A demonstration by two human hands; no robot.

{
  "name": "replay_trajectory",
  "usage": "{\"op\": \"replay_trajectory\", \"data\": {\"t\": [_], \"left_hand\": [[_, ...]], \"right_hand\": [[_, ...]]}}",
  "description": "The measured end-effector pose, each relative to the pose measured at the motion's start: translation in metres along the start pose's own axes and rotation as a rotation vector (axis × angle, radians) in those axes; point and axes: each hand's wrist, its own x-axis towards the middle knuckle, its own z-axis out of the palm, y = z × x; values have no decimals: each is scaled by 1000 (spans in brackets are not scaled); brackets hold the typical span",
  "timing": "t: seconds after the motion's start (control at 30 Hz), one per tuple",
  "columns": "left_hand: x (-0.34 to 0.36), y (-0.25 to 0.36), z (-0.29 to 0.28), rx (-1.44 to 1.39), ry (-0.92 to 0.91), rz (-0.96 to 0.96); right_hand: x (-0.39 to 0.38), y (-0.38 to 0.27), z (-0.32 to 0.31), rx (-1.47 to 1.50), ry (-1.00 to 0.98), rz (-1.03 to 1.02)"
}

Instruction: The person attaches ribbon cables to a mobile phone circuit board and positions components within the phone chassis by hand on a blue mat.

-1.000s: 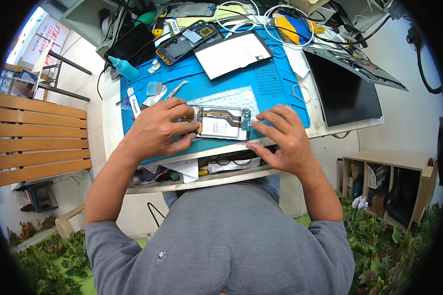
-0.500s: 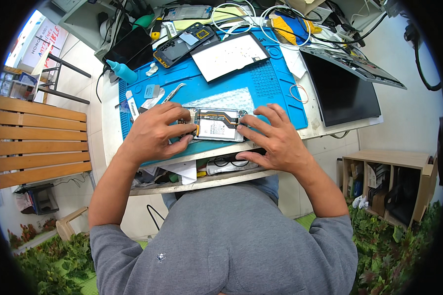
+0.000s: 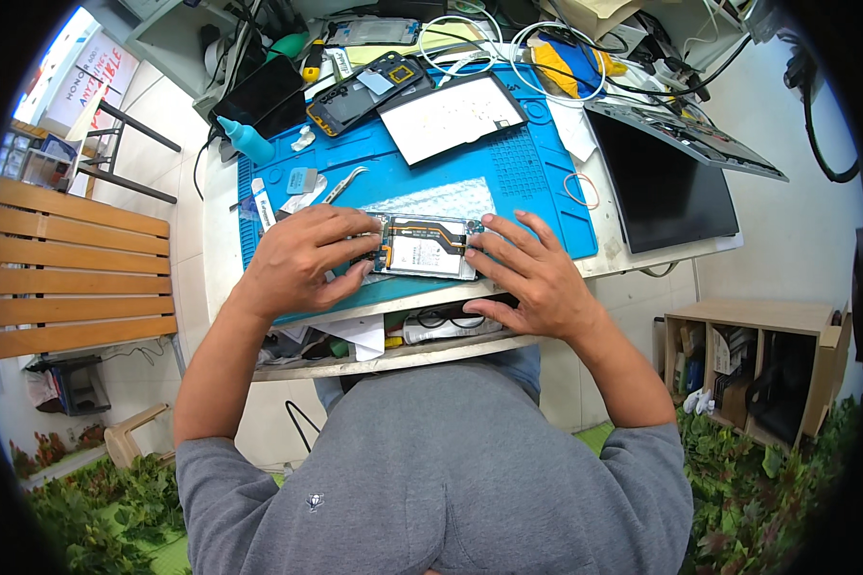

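An opened smartphone [image 3: 422, 254] lies lengthwise near the front edge of a blue work mat [image 3: 355, 163], its white battery and black flex cables showing. My left hand [image 3: 309, 257] curls over the phone's left end, with the thumb on the near side; the fingertips partly hide that end. At the opposite end, the fingers of my right hand [image 3: 535, 273] are spread, some tips touching the phone's edge and the thumb held apart below. Metal tweezers [image 3: 343, 185] and a small grey-blue block [image 3: 302, 180] lie beyond my left hand.
A white panel [image 3: 451, 117] and a dark phone frame [image 3: 364, 94] lie farther back. A blue squeeze bottle [image 3: 246, 141] stands at the left. On the right is an opened laptop-like screen [image 3: 666, 182], with looped white cables [image 3: 556, 53] behind. An open drawer [image 3: 393, 350] runs below the table edge.
My right fingers have shifted slightly and spread more along the phone's right end. My left hand stays at the left end. The phone remains almost in place.
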Motion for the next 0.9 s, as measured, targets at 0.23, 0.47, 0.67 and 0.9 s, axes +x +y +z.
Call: {"op": "replay_trajectory", "data": {"t": [0.23,0.47,0.67,0.9], "left_hand": [[-1,-10,-4,-31,25,11],[-4,-12,5,14,11,38],[-5,-13,-3,-51,-5,-37],[-10,-15,-11,-162,-8,-224]], "right_hand": [[0,-2,-3,49,-11,-38],[0,-4,3,80,14,-21],[3,0,-2,67,5,-44],[3,1,2,158,77,55]]}}
